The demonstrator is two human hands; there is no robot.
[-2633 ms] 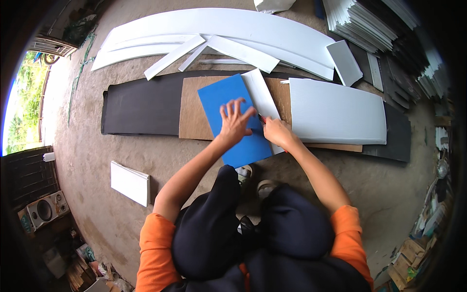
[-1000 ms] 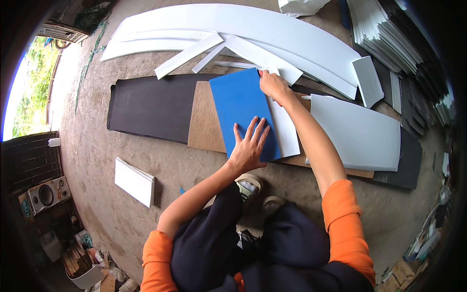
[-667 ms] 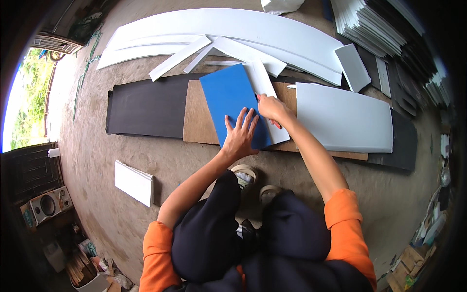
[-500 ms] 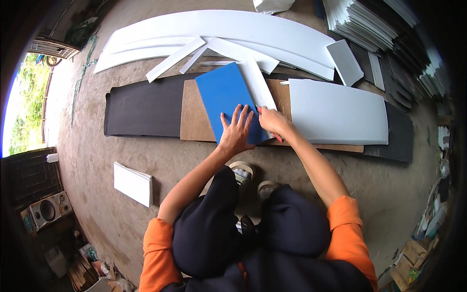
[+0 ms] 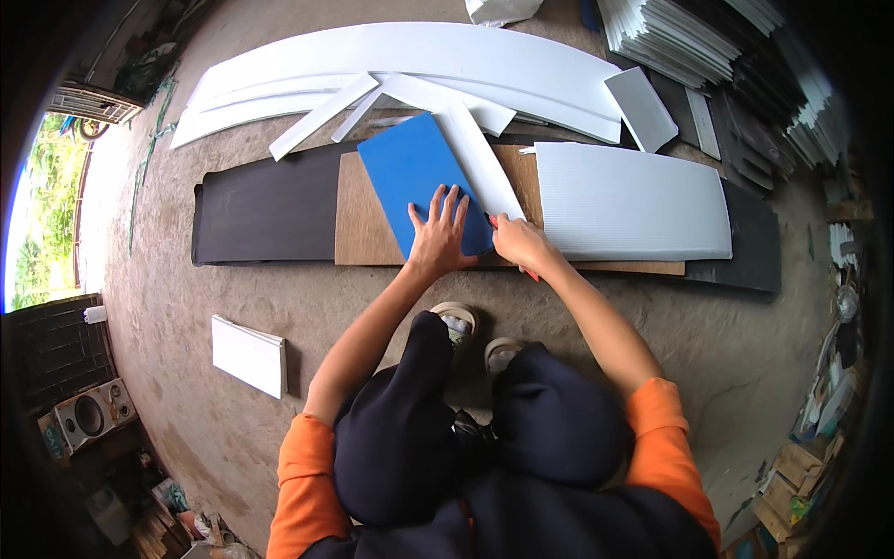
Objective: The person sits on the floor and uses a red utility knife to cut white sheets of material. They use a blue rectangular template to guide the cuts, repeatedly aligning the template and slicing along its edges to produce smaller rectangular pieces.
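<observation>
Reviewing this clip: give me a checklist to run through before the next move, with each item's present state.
1. Left hand spread on the blue board: ok.
2. Right hand closed around the red tool: ok.
3. Tool's front end by the blue board's right edge: ok.
4. Left hand well clear of the tool: not ok, in my judgement; its thumb side looks close.
5. Tool's tip touching the white strip: cannot tell, too small.
6. White ribbed sheet apart from the blue board: ok.
</observation>
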